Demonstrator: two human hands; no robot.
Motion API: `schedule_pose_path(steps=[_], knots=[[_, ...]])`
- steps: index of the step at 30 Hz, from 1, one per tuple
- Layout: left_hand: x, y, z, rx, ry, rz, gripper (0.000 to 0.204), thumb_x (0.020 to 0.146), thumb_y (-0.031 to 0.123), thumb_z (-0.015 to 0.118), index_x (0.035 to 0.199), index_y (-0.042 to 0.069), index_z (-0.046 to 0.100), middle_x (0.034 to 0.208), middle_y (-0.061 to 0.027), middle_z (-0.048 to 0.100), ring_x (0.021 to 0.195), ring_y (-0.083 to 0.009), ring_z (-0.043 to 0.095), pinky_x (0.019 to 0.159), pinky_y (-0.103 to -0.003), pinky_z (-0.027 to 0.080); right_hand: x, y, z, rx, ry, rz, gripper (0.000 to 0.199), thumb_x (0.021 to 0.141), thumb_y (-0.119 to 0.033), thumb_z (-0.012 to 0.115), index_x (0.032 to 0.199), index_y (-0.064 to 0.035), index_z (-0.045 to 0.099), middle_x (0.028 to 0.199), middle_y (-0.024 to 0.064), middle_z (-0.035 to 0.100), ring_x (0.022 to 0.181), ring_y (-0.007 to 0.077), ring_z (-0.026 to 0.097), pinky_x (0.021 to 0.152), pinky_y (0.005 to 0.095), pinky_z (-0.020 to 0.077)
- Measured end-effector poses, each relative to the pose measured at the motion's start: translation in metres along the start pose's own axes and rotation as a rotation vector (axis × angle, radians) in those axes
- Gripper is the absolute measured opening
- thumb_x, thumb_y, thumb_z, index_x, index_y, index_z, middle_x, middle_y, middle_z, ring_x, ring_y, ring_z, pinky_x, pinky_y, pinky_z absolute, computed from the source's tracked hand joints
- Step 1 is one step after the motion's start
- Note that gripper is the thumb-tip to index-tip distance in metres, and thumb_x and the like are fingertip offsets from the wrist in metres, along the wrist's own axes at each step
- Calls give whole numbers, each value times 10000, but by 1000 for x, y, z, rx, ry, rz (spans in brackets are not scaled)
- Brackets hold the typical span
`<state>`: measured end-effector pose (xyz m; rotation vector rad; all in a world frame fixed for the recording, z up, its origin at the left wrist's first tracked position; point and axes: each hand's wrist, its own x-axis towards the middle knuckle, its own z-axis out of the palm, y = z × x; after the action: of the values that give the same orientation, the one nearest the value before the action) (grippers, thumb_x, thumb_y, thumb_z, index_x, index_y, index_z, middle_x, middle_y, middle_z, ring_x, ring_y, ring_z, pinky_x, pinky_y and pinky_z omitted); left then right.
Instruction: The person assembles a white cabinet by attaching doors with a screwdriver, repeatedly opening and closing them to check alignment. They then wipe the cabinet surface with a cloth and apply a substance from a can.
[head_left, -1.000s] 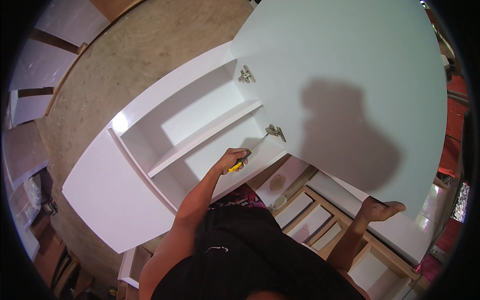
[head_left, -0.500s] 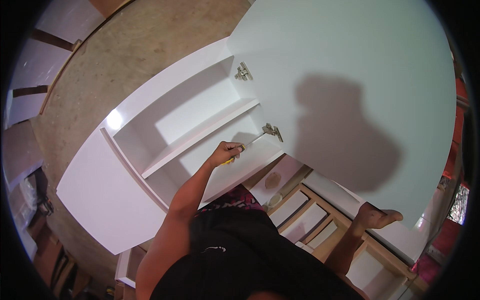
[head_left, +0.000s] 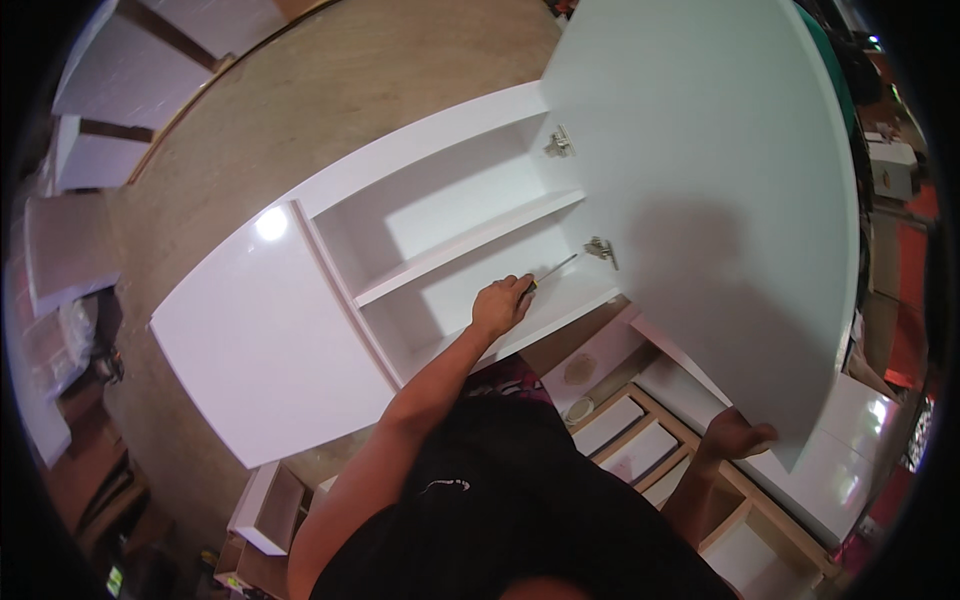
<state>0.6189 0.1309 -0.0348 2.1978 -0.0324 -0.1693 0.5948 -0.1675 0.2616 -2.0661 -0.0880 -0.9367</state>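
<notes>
My left hand is closed around the handle of a screwdriver, inside the lower compartment of a white cabinet. The shaft points at the lower metal hinge, and its tip stands a little short of it. A second hinge sits higher up, beside the upper compartment. Both hinges join the cabinet to a large pale door, which is swung wide. At the door's near edge my right hand grips it, thumb on the visible face; its other fingers are mostly hidden.
One closed white door covers the cabinet's left part. Close by on the right are a wooden frame with white panels and a roll of tape. White panels lie at far left, on a concrete floor.
The screwdriver tip has come away from the lower hinge. My right hand keeps its hold on the door edge. The whole view has shifted, with the cabinet now further right.
</notes>
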Motion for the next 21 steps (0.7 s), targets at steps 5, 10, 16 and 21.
schedule_pose_path(steps=[5,10,16,21], knots=[[-102,-7,-106,-280,-75,-127,368,869,271,653,1151,35,637,908,-168,693,729,-299,648,673,-387,503,-47,-68,16,-353,-341,-107,580,961,-465,522,1256,33,485,1259,167,533,1155,265,538,971,403,451],[-237,-44,-189,-422,-12,-354,332,873,206,682,1136,11,631,781,-57,645,663,-119,550,624,-283,459,-107,-114,67,-54,-798,-319,409,843,-154,667,1240,-218,590,1426,130,472,1317,398,430,1093,619,281],[-386,-68,-241,-523,346,-741,304,893,166,657,1146,0,627,746,-5,595,619,-63,530,546,-228,438,-220,-138,166,113,-1187,-854,465,854,-198,642,1286,-347,553,1509,55,357,1359,358,362,1077,611,317],[-472,-63,-229,-539,588,-787,331,874,148,678,1153,-23,630,727,2,598,583,-62,523,519,-230,428,-286,-113,207,43,-1303,-1004,313,865,-176,579,1172,-236,561,1521,81,311,1384,381,290,1051,644,328]])
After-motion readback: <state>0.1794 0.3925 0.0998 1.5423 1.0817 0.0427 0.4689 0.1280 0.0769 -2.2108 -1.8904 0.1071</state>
